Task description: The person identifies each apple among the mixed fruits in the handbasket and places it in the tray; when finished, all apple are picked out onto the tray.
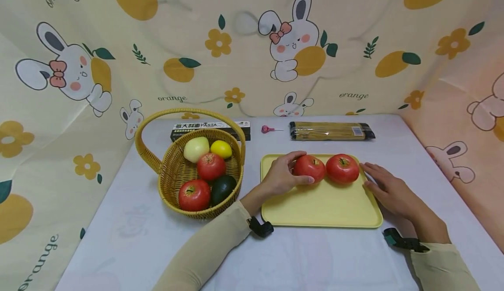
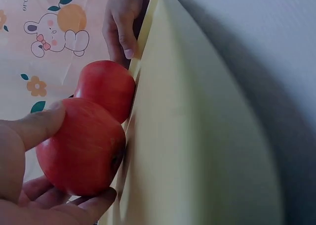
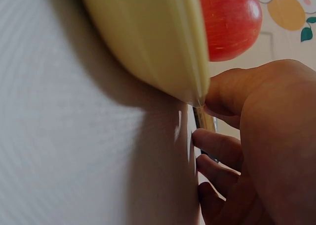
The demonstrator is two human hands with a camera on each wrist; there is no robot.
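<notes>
left hand (image 1: 280, 176): clamped on the left apple (image 1: 310, 170), thumb on its near side, fingers round the other.
left apple: on the yellow tray (image 1: 323, 208), toward its far edge, within the left hand's grip.
right apple (image 1: 342, 170): just beside the left apple, near the tray's far right corner.
right hand (image 1: 395, 194): fingers relaxed and apart from the thumb, which touches the tray's right rim.
wicker basket (image 1: 168, 190): left of the tray, handle upright; holds two red fruits (image 1: 194, 195), a yellow fruit (image 1: 221, 149), a pale round item (image 1: 196, 149) and a dark green fruit (image 1: 223, 191).
far side of desk (image 1: 138, 247): pasta box (image 1: 234, 125) behind the basket, small pink-handled item (image 1: 265, 129), long packet (image 1: 324, 131) behind the tray.
backdrop (image 1: 252, 54): cloth printed with rabbits and oranges.
</notes>
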